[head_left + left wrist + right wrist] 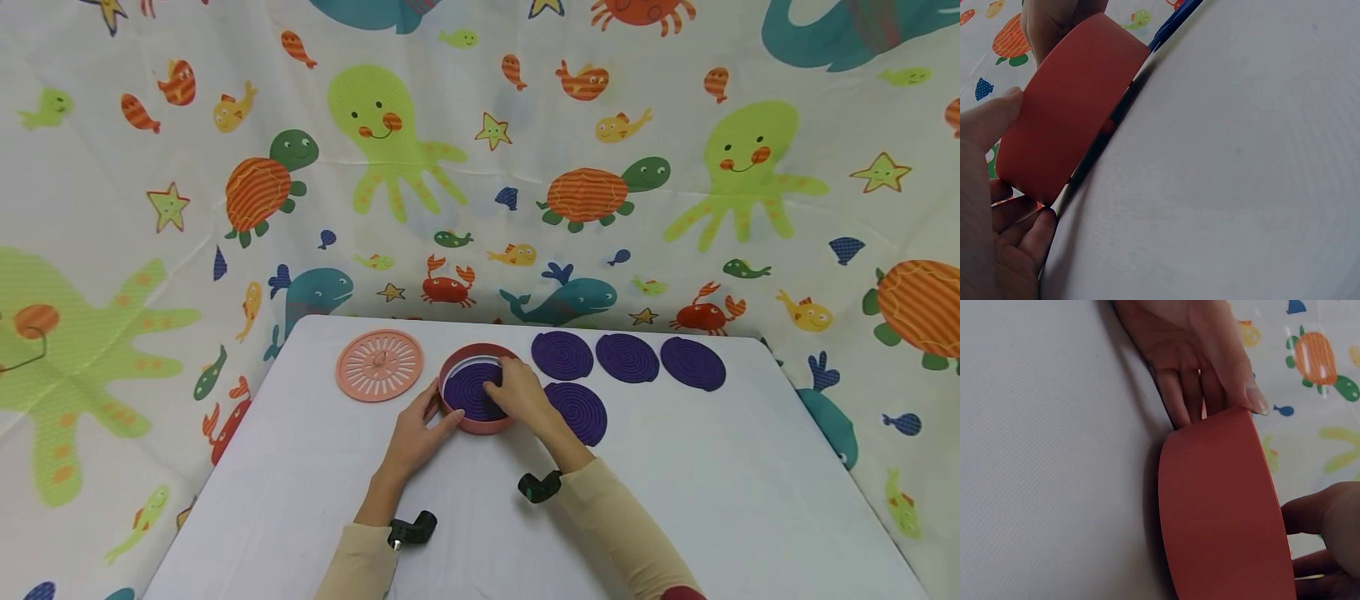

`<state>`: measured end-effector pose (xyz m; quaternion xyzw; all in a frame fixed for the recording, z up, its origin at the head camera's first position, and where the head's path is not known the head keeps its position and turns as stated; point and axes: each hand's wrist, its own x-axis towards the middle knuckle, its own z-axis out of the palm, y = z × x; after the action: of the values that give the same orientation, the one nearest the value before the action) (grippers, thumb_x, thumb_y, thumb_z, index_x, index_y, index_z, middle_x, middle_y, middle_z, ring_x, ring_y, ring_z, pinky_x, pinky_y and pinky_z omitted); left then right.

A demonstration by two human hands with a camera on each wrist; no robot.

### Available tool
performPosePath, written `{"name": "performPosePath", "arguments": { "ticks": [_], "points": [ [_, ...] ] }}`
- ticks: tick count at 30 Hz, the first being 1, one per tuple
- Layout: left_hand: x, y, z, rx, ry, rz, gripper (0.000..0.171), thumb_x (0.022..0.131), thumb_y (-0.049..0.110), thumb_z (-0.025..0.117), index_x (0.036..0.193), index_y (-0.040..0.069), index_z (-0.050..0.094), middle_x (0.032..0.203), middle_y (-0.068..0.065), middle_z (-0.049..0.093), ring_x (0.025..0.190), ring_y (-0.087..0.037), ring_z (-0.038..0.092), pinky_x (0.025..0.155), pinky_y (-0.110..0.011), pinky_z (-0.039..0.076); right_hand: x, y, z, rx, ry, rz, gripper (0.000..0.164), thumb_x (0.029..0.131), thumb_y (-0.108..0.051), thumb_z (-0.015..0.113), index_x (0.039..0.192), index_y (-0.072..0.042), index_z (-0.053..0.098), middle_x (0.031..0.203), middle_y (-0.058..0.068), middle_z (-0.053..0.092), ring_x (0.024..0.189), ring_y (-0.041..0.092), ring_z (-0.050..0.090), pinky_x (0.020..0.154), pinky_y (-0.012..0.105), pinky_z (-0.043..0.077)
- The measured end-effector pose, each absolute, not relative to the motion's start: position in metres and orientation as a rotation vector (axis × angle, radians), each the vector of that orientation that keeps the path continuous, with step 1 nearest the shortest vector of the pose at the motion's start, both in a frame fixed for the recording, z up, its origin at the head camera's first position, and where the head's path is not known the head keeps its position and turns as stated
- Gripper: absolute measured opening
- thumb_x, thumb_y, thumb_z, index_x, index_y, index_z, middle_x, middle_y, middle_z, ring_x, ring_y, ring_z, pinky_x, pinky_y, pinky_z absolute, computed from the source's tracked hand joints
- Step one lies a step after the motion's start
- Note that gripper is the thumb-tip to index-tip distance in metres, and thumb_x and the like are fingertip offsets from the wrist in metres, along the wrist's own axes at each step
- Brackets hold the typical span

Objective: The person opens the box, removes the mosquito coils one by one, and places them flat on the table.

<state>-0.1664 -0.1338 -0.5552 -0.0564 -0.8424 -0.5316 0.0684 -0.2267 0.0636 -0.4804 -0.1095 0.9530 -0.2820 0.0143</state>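
A round reddish container (482, 427) stands on the white table, and a dark purple mosquito coil (469, 392) lies inside it. My left hand (415, 435) grips the container's left side, thumb at the rim and fingers around the outer wall; the left wrist view shows the container wall (1072, 106) close up. Over the right side of the rim, my right hand (527, 397) reaches in and pinches the coil near its right edge; its fingertips are partly hidden. In the right wrist view the left hand (1188, 356) holds the far side of the wall.
Left of the container lies a slotted salmon lid (380, 365). Purple coils lie to the right: one (562, 355) nearest, another (627, 358), one farther right (693, 363), and one (581, 412) partly behind the right forearm. A patterned sea-animal cloth (465, 150) hangs behind the table.
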Motion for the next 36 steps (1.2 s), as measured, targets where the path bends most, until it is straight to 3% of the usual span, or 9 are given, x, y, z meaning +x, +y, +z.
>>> {"name": "performPosePath", "arguments": {
  "ticks": [36],
  "points": [
    [-0.1667,-0.1344,-0.5522,-0.17,-2.553,-1.596,0.084,0.088,0.047,0.074,0.154,0.008,0.038,0.156,-0.013,0.045,0.14,-0.027,0.05,0.112,-0.033,0.047,-0.2224,0.063,-0.4831,-0.381,2.992,-0.845,0.051,0.093,-0.025,0.07,0.131,0.007,0.06,0.129,0.025,0.064,0.126,0.039,0.057,0.112,0.05,0.049]
  ]
}}
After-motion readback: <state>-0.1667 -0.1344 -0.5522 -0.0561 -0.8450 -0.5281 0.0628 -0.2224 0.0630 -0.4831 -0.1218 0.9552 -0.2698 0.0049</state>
